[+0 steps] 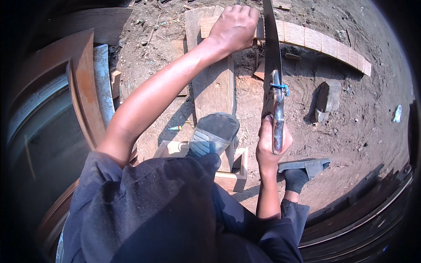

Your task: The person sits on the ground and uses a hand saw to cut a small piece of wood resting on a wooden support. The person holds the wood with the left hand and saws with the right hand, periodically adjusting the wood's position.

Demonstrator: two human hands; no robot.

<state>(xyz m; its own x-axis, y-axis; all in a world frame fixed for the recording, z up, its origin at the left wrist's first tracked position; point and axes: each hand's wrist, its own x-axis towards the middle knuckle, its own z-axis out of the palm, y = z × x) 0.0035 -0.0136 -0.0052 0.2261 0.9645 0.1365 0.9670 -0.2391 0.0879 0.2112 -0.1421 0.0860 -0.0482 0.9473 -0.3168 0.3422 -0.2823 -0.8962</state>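
My right hand (pixel 265 143) is wrapped round the worn handle of a handsaw (pixel 273 48), which has blue cord tied near the top of the handle. Its long dark blade points away from me and lies across a wooden plank (pixel 313 39) marked with several crosswise lines. Left of the blade, my left hand (pixel 236 27) is closed over the plank, its fingertips hidden. The plank lies crosswise on the far end of a long wooden board (pixel 213 90). My sandalled foot (pixel 215 131) presses on that board nearer to me.
A wooden box frame (pixel 234 180) sits under the board's near end. To the left lean a brown wooden frame with a dark panel (pixel 83 83) and a pale blue strip (pixel 103 79). A wood block (pixel 329 96) lies on the dirt at right, beyond my other sandal (pixel 313 168).
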